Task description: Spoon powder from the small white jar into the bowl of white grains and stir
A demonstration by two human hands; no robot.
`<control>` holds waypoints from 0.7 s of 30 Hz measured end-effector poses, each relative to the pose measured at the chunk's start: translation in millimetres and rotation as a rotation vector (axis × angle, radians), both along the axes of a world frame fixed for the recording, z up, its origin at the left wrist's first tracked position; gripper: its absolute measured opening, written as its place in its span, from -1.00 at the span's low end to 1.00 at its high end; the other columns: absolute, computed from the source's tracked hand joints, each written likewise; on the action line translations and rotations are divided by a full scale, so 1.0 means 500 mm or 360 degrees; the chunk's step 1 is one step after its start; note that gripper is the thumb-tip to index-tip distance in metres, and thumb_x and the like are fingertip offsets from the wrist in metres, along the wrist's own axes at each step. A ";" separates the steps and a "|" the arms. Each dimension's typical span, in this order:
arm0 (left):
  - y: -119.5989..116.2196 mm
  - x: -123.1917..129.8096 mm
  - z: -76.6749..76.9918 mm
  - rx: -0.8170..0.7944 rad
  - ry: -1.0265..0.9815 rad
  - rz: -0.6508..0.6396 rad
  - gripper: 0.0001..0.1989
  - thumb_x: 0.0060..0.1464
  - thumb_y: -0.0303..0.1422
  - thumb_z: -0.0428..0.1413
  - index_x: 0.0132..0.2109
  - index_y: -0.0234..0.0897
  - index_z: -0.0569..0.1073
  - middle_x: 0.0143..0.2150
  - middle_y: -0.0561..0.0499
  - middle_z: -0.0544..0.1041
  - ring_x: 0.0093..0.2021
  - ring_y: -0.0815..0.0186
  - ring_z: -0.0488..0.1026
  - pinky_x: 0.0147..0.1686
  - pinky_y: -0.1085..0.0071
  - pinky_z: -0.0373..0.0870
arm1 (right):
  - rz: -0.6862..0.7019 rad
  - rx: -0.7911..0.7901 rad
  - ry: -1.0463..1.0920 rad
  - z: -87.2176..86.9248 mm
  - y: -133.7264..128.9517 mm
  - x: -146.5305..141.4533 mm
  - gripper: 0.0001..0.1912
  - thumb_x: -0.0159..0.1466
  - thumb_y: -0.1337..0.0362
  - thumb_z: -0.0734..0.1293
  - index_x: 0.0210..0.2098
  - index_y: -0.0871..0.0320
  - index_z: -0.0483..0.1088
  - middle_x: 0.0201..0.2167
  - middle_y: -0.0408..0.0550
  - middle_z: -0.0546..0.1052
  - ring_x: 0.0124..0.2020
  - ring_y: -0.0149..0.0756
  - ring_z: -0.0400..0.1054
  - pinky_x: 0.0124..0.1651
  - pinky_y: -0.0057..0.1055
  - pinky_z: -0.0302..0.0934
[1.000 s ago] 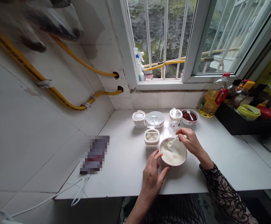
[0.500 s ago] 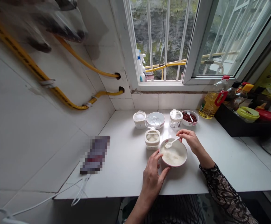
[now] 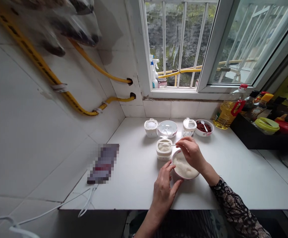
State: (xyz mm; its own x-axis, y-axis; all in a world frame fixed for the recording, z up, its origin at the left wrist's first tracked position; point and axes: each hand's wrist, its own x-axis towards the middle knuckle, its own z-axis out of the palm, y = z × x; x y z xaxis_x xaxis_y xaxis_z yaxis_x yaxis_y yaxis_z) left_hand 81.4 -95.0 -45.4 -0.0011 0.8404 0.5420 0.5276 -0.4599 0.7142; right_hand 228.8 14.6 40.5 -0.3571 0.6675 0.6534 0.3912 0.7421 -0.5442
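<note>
My left hand point(image 3: 164, 186) curves around the left side of a bowl point(image 3: 188, 178), fingers at its rim and thumb low on the near side. Pale, grainy powder point(image 3: 183, 166) lies inside the bowl. Pinched in my right hand point(image 3: 192, 154) is the handle of a small white spoon point(image 3: 171, 145). The spoon's head reaches into a cream seasoning jar point(image 3: 164, 157) just behind and left of the bowl. The jar's clear lid is tipped up and pale granules show within. My right hand hangs over the bowl's far side and hides part of it.
Behind stand a jar of white grains point(image 3: 151, 129), a white bowl point(image 3: 168, 127), a clear-lidded jar point(image 3: 189, 127) and a bowl of dark red bits point(image 3: 204, 129) with a spoon. An oil bottle point(image 3: 226, 114) and a black bottle rack point(image 3: 248, 134) are right. A blurred dark packet point(image 3: 103, 164) lies left.
My right hand has moved left with the spoon, from above the bowl to the cream jar. My left hand stays at the bowl. The view has shifted slightly.
</note>
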 end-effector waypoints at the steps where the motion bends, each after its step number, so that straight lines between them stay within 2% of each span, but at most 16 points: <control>1: 0.000 0.000 0.000 0.0004 0.0002 -0.0001 -0.59 0.21 -0.44 0.15 0.17 -0.15 0.30 0.22 -0.19 0.42 0.14 0.06 0.47 -0.22 0.27 0.61 | 0.0022 0.0124 -0.0108 -0.001 0.000 -0.001 -0.78 0.39 0.35 0.22 -0.26 0.10 0.51 -0.38 0.02 0.63 -0.19 -0.11 0.47 -0.03 -0.12 0.29; 4: 0.000 -0.002 0.000 -0.0004 0.0016 0.0004 -0.60 0.21 -0.43 0.15 0.16 -0.16 0.31 0.22 -0.20 0.42 0.15 0.05 0.47 -0.21 0.25 0.61 | 0.0003 0.0236 -0.0177 0.000 -0.003 0.005 -0.76 0.39 0.39 0.21 -0.23 0.09 0.51 -0.37 0.00 0.64 -0.18 -0.12 0.47 0.01 -0.09 0.26; 8: -0.002 -0.003 0.003 -0.0041 0.0013 -0.0008 -0.58 0.20 -0.45 0.15 0.17 -0.16 0.31 0.23 -0.21 0.41 0.15 0.05 0.48 -0.22 0.25 0.61 | -0.0126 -0.0017 0.0125 0.012 -0.010 0.034 -0.82 0.39 0.33 0.24 -0.22 0.08 0.50 -0.41 -0.05 0.59 -0.24 -0.16 0.45 -0.10 -0.20 0.30; 11: -0.003 -0.002 0.005 -0.0032 0.0005 0.0002 -0.58 0.19 -0.45 0.16 0.16 -0.16 0.31 0.23 -0.21 0.41 0.15 0.05 0.48 -0.24 0.27 0.61 | -0.0176 -0.0219 0.0174 0.016 -0.009 0.068 -0.83 0.35 0.31 0.24 -0.26 0.09 0.48 -0.46 -0.10 0.52 -0.34 -0.20 0.42 -0.20 -0.28 0.29; 14: -0.003 -0.001 0.007 -0.0015 0.0008 0.0012 -0.59 0.19 -0.43 0.16 0.16 -0.15 0.31 0.23 -0.21 0.41 0.15 0.06 0.48 -0.25 0.28 0.61 | -0.0199 -0.0200 -0.0077 0.009 -0.004 0.091 -0.81 0.29 0.38 0.23 -0.34 0.10 0.47 -0.46 -0.09 0.53 -0.35 -0.20 0.40 -0.15 -0.24 0.25; 18: -0.003 -0.002 0.011 -0.0016 0.0036 0.0009 -0.61 0.21 -0.42 0.14 0.17 -0.16 0.30 0.23 -0.21 0.41 0.13 0.07 0.48 -0.26 0.29 0.60 | -0.0206 -0.0010 -0.0461 -0.008 -0.004 0.081 -0.79 0.23 0.47 0.22 -0.39 0.12 0.45 -0.46 -0.03 0.56 -0.32 -0.17 0.39 -0.03 -0.16 0.19; 21: -0.004 -0.003 0.013 -0.0004 0.0047 0.0009 -0.62 0.22 -0.42 0.13 0.16 -0.16 0.31 0.23 -0.21 0.41 0.13 0.07 0.48 -0.26 0.29 0.60 | -0.0182 -0.0037 -0.0499 -0.019 -0.009 0.061 -0.77 0.23 0.47 0.19 -0.38 0.14 0.45 -0.46 -0.02 0.56 -0.33 -0.17 0.39 -0.04 -0.16 0.18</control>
